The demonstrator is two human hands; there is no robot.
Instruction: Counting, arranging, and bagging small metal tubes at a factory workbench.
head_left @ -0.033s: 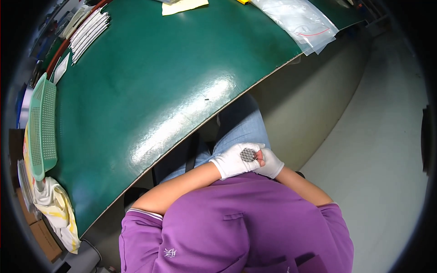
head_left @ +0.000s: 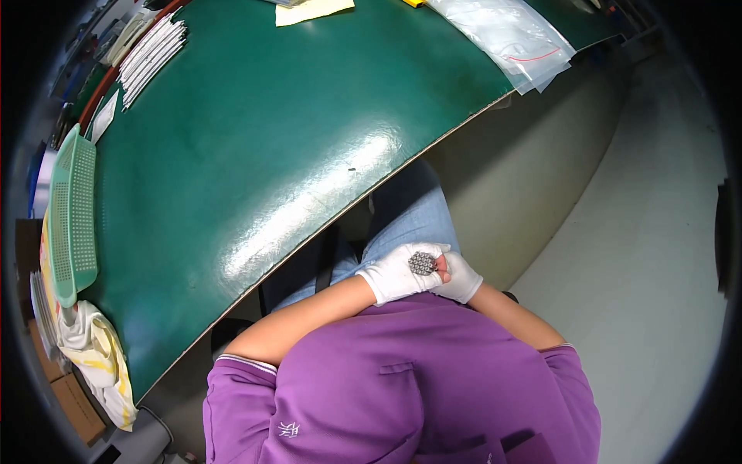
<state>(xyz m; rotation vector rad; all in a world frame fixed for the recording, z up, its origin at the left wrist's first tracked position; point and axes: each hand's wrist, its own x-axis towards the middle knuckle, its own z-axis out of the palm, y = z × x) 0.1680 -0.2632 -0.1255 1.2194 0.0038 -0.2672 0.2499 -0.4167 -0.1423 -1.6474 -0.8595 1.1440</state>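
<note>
In my lap, just off the table's edge, my left hand [head_left: 394, 272] wears a white glove and is closed round a bundle of small grey metal pieces [head_left: 421, 264]. Their round ends face up, packed tightly together; their length is hidden in the hand. My right hand [head_left: 461, 277], gloved in white with bare fingertips, presses against the left one. Its curled fingertips touch the right side of the bundle. The rest of its fingers are hidden.
A green table [head_left: 232, 147] spans the view. On it lie clear plastic bags [head_left: 518, 39], yellow paper [head_left: 313, 11], a stack of white sheets [head_left: 152, 58] and a tiny dark piece [head_left: 352, 169]. A green basket [head_left: 83, 224] and a cloth [head_left: 97, 359] are at the left edge.
</note>
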